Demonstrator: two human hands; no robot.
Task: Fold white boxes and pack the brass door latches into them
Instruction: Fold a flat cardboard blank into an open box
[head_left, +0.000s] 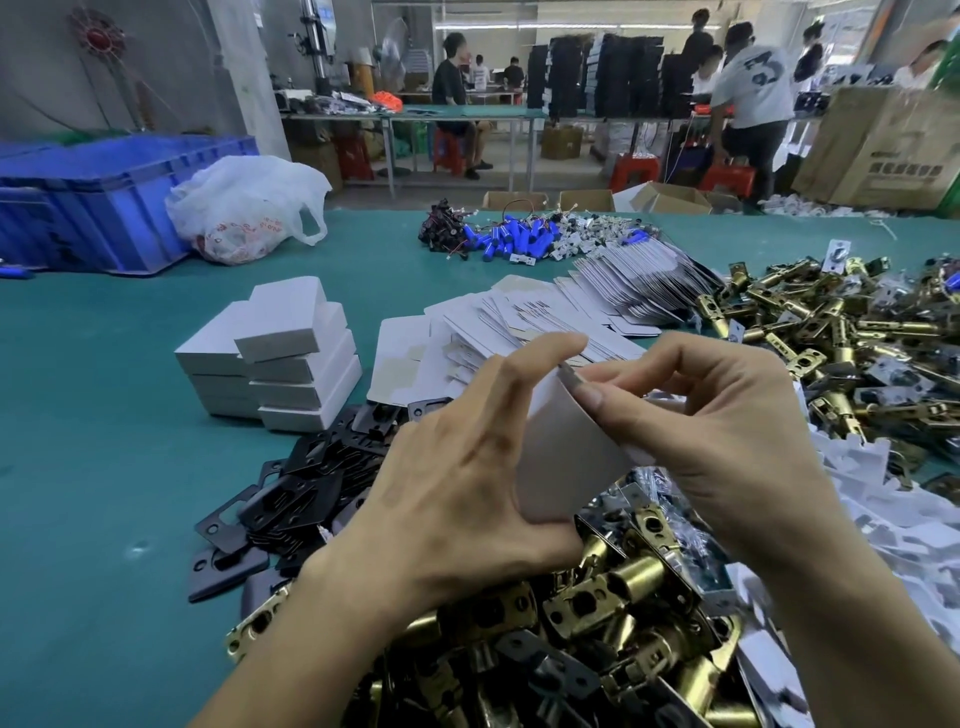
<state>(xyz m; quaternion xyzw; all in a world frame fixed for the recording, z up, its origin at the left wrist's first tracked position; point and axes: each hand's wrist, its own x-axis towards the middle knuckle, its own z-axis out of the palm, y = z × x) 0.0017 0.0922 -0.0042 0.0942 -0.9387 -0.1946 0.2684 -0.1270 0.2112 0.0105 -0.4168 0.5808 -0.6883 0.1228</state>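
White box: I see one white box (566, 457) held up in the middle of my view, between both hands and clear of the table. It is my landmark for everything below.
Left hand: my left hand (457, 467) grips the box's left side, thumb beneath it and fingers curled over its upper edge.
Right hand: my right hand (717, 431) pinches the box's top right edge between thumb and fingertips.
Box state: one plain white face is turned towards me. I cannot tell whether its ends are closed.
Brass door latches: a heap of brass door latches (623, 597) lies directly under the box; a second heap (831, 332) lies to its right and beyond.
Folded boxes: a stack of folded boxes (275, 358) stands left of the box and further from me.
Flat box blanks: flat box blanks (545, 322) are fanned out just beyond the box.
Black plates: black plates (306, 493) lie in a pile left of the box, touching the latch heap.
Table: a teal table (104, 415) carries all of it.
Far side: well beyond the box lie blue cylinders (514, 239); far to its left are a plastic bag (244, 208) and a blue crate (93, 208).
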